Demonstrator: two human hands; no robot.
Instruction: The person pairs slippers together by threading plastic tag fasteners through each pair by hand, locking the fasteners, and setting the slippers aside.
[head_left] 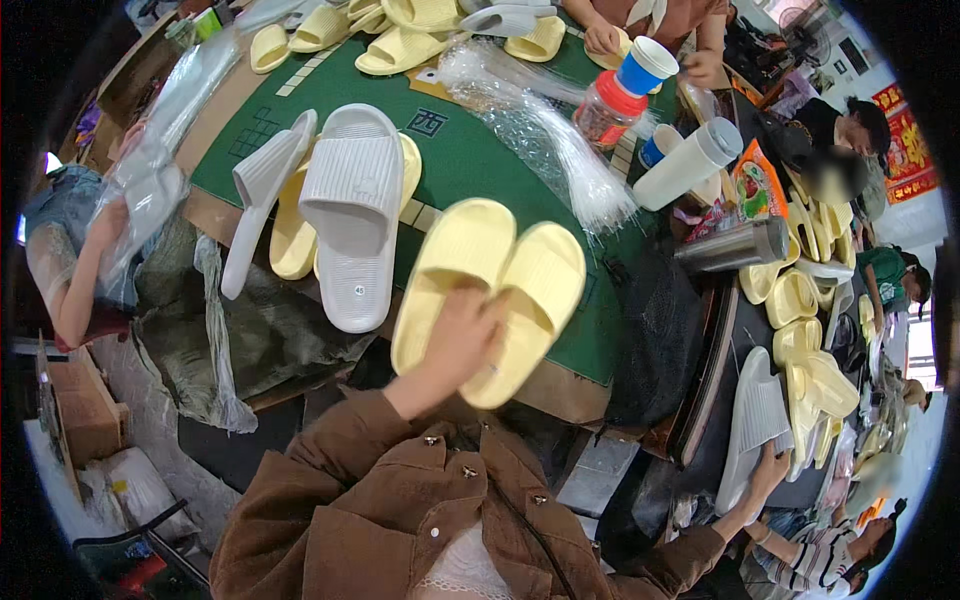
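Yellow slippers on the green mat, left hand grip pinching them, clear bags behind; right hand's unclear.

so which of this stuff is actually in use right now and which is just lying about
In use:
- yellow slipper pair, held by the left hand
- white slipper, touched by the right hand

Lying about:
- white slippers on the mat
- plastic bags
- red-lidded jar
- steel flask
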